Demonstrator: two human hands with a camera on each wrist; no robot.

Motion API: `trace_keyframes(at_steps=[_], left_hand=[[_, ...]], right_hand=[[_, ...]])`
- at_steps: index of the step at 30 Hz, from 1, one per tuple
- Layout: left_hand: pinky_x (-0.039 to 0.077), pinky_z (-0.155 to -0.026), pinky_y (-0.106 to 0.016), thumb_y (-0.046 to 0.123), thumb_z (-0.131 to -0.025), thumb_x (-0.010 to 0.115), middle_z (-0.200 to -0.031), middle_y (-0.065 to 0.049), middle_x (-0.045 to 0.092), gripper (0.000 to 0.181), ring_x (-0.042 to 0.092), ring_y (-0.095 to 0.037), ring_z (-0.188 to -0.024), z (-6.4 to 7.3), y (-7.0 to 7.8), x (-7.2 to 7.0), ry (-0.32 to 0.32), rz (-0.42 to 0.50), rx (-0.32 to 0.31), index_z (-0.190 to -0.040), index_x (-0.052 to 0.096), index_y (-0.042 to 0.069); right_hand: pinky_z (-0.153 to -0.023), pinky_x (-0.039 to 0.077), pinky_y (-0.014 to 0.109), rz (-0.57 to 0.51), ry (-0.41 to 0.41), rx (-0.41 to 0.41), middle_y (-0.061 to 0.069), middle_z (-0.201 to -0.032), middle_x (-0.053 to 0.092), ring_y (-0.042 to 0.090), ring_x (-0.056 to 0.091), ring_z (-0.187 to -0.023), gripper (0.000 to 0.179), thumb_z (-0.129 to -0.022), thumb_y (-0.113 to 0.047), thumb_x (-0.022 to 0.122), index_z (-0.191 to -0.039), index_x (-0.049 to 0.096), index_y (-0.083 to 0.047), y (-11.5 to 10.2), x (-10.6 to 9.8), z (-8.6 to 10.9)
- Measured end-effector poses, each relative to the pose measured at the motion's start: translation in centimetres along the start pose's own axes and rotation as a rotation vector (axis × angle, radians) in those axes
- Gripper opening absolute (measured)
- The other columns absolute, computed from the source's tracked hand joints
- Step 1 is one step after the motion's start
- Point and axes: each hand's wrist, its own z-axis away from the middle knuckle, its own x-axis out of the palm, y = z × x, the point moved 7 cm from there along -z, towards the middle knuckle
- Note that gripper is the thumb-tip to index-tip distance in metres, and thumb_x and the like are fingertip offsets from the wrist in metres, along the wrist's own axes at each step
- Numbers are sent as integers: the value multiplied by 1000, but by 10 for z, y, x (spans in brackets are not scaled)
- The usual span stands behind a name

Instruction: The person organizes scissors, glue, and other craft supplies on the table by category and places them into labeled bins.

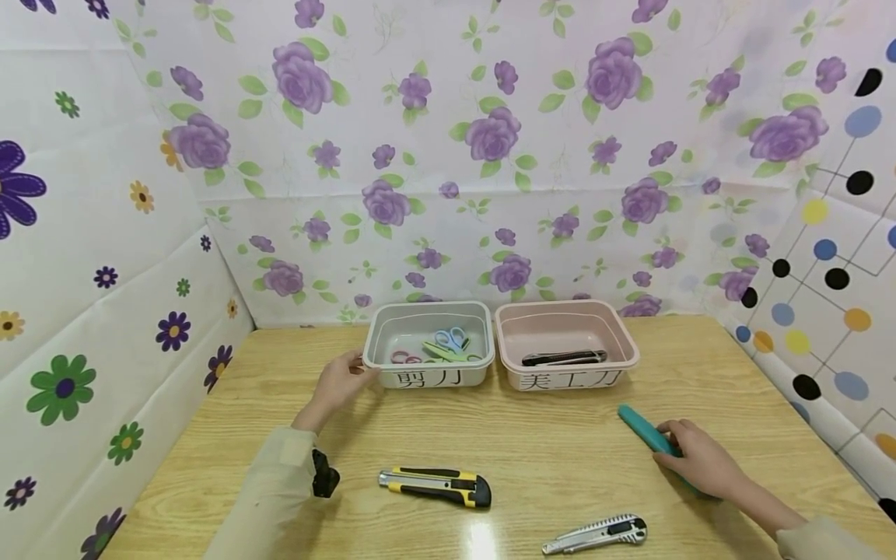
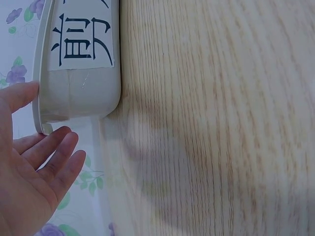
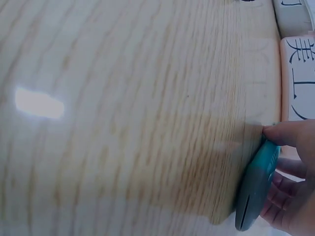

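Note:
At the left, my left hand (image 1: 339,386) pinches the front left rim of a pale grey plastic box (image 2: 81,93), thumb on its front side and fingers at the corner. Scissors (image 1: 451,341) in blue, green and pink lie inside that box. My right hand (image 1: 700,464) grips a teal utility knife (image 1: 640,426) between thumb and fingers, low over the table on the right. The knife's dark grey end (image 3: 250,196), with a slot, shows in the right wrist view. The palm covers part of its body in the head view.
Beside the grey box stands a pink box (image 1: 560,306) with dark utility knives (image 1: 564,358) in it. Both carry printed labels. A yellow and black utility knife (image 1: 437,485) and a silver one (image 1: 595,535) lie on the wooden table (image 1: 518,435). Patterned cloth surrounds the table.

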Motion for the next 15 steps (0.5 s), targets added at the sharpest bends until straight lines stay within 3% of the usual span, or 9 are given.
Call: trace_keyframes(at_steps=[4, 15], left_hand=[[51, -75, -39, 19, -84, 63, -108, -23, 61, 51, 60, -30, -89, 0, 0, 0, 2, -1, 1, -125, 49, -8], [51, -75, -37, 20, -85, 63, -109, -22, 61, 50, 60, -29, -90, 1, 1, 1, 2, -6, -24, -125, 49, -7]], right_hand=[[-61, 44, 30, 24, 0, -49, 7, -87, 53, 16, 52, -76, 38, -78, -17, 70, -106, 57, 4, -3, 1, 0], [-60, 38, 24, 31, 13, -90, 1, -86, 50, 10, 42, -73, 36, -80, -15, 67, -111, 58, 1, -3, 3, -1]])
